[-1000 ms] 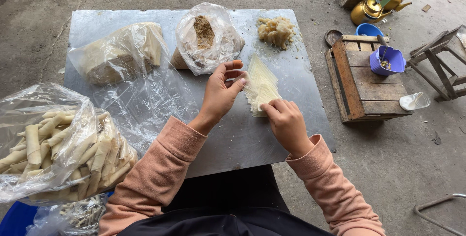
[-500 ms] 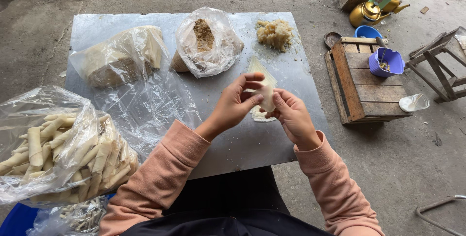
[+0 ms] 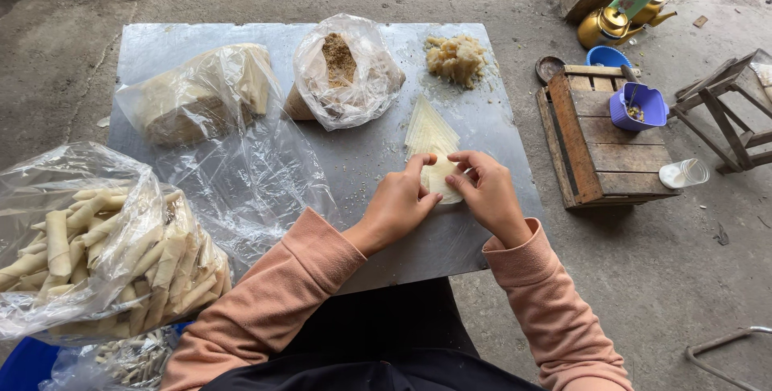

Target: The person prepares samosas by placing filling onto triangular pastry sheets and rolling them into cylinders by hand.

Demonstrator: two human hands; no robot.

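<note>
At the far left a large clear bag of rolled pastries [image 3: 88, 246] sits at the edge of the metal counter [image 3: 177, 41]. Further in lie a plastic bag of pale wrappers [image 3: 197, 97] and an open bag of brown crumbly filling [image 3: 346, 69]. Near the counter's middle the left hand [image 3: 400, 202] presses its fingertips on a thin triangular wrapper sheet [image 3: 432, 135], which lies flat on the counter with its point away from the person. The right hand [image 3: 488, 190] curls its fingers over the sheet's near edge, pinching it just beside the left hand. Beyond the sheet lies a heap of pale filling [image 3: 456, 57]. To the right, on the floor, stands a wooden crate [image 3: 599, 150] bearing a purple cup [image 3: 639, 107].
</note>
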